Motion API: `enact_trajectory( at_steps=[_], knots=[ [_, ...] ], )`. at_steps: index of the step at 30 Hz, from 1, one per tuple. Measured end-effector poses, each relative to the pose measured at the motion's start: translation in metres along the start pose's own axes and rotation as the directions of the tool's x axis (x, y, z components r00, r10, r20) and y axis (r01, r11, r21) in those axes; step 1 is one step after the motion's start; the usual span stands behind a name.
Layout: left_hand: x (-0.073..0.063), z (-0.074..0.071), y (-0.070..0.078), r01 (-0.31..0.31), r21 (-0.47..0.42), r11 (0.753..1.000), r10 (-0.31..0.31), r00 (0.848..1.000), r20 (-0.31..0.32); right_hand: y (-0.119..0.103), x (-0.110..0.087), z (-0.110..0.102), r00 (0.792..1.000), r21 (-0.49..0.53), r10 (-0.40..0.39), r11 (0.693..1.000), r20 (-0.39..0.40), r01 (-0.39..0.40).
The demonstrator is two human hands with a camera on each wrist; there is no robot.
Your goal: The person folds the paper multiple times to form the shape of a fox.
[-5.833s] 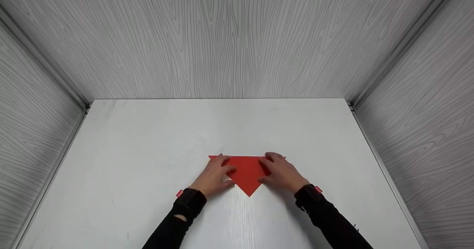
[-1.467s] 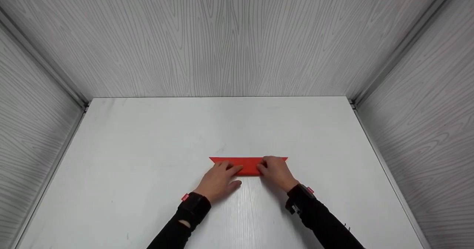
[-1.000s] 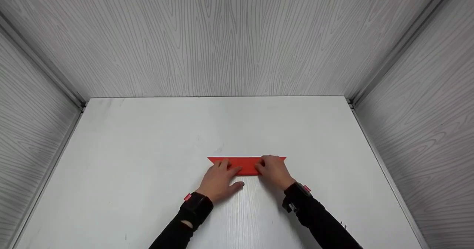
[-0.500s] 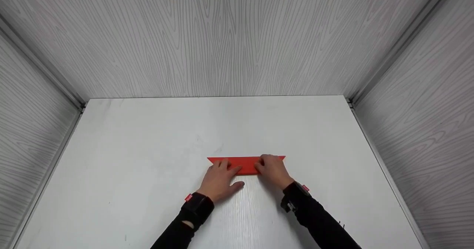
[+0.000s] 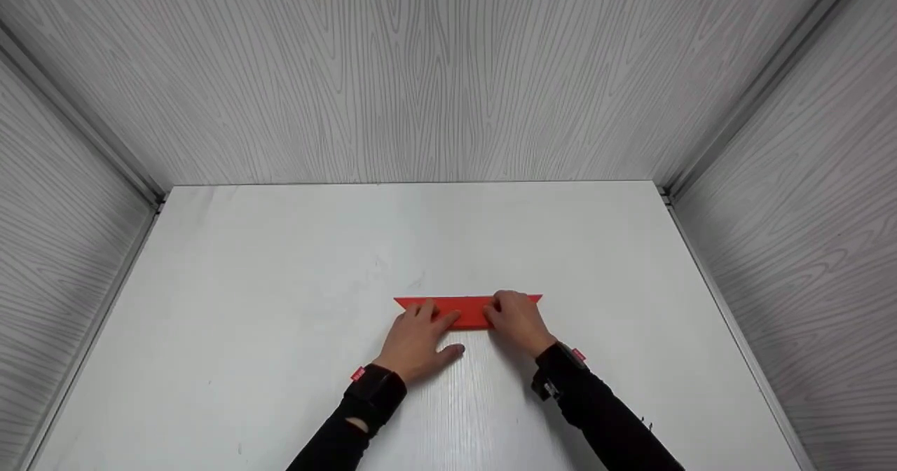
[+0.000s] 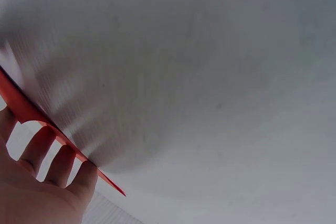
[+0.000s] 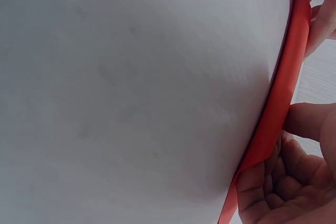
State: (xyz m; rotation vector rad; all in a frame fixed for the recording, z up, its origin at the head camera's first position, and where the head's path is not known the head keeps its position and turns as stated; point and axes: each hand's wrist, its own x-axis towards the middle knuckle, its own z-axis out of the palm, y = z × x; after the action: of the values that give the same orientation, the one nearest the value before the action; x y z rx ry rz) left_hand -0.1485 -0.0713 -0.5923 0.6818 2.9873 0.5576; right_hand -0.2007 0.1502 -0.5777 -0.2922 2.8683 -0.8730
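Paper (image 5: 471,311), red, on table (image 5: 280,268), near side: folded to a band; near fold rounded, seemingly not yet creased. Left hand (image 5: 412,346), fingers spread, rests atop; right hand (image 5: 521,325) pinches right part.

No wording can be read; a small red tag (image 5: 358,373) stands on the black wristband (image 5: 375,391) just behind the left grip (image 5: 413,345), on its outer side, its pale marks too small to make out; a similar red label (image 5: 579,355) sits on the dark band (image 5: 563,367) just behind the right grip (image 5: 520,324), also outward; a pale patch (image 5: 551,390) on that band's inner side is equally illegible.
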Motion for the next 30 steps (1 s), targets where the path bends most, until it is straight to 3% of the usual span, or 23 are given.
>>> enact_trajectory(
  at_steps=[24,30],
  knots=[
    [0.0014,0.0022,0.0026,0.025,-0.004,1.000,-0.025,0.999,0.021,0.0018,0.0009,-0.0008,0.999,0.029,0.026,0.999,0.029,-0.027],
    [0.0022,0.0027,0.0032,0.023,0.007,1.000,-0.023,1.000,0.012,0.0024,0.0008,0.0016,1.000,-0.004,0.012,1.000,0.012,-0.012]
  ],
)
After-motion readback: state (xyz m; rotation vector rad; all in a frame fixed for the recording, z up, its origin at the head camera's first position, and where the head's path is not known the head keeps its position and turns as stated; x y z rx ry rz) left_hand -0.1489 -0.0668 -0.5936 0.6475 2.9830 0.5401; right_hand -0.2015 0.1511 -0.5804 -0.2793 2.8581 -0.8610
